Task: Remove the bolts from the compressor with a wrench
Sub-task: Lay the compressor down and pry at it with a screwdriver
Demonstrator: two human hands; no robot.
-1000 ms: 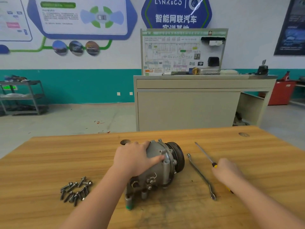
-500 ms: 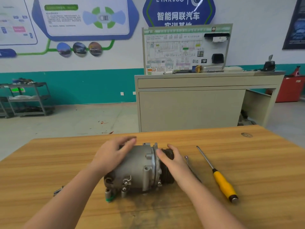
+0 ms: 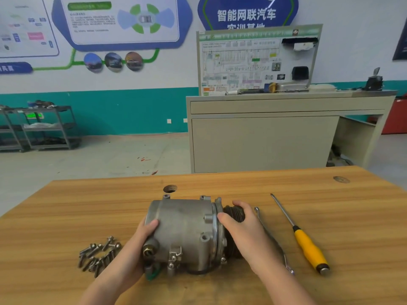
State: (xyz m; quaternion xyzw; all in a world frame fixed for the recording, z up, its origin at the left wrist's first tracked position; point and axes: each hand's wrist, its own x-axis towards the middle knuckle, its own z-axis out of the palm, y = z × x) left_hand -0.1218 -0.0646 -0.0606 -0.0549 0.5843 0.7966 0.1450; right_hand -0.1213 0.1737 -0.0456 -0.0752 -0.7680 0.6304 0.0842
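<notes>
Both hands gripping the compressor [image 3: 187, 230] on the table [image 3: 330, 216]

Left hand [image 3: 141, 241] is clutching the rear end, right hand [image 3: 242, 227] is wrapping the pulley; wrench [image 3: 267, 232] lying alongside.

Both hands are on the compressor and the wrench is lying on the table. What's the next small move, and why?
Probably let go with the right hand and pick up the wrench lying just beside it, while the left hand steadies the compressor. Neither hand holds a tool, and a pile of bolts already sits to the left. Whether any bolts remain isn't clear from here.
</notes>
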